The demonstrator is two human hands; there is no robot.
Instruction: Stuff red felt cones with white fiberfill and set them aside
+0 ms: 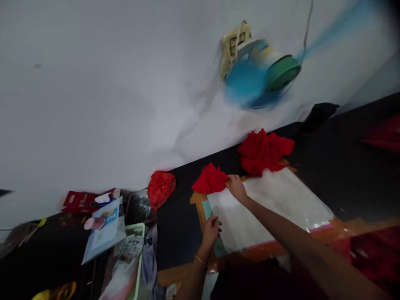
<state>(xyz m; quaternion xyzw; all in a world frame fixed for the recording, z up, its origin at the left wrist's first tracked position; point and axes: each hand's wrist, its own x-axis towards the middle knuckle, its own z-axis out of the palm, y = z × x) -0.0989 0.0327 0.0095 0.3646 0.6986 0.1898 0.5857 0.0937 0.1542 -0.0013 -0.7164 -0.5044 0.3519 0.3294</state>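
Observation:
My right hand point(236, 187) reaches to the far corner of a clear plastic sheet point(275, 204) and pinches its edge, right beside a small bunch of red folded fabric point(211, 179). My left hand point(211, 230) grips the near left edge of the same sheet, fingers curled, a thin gold bangle on the wrist. The sheet lies on a brown board point(343, 229) on a black table point(343, 166). A larger heap of red fabric point(264, 151) sits just beyond the sheet.
A blue-green fan point(259, 71) hangs on the white wall. A red plastic bag point(161, 188) lies at the table's left end. Left of it, a pale green tray point(139, 254), papers and red packets point(79, 201) are piled. More red material point(371, 254) lies at the right.

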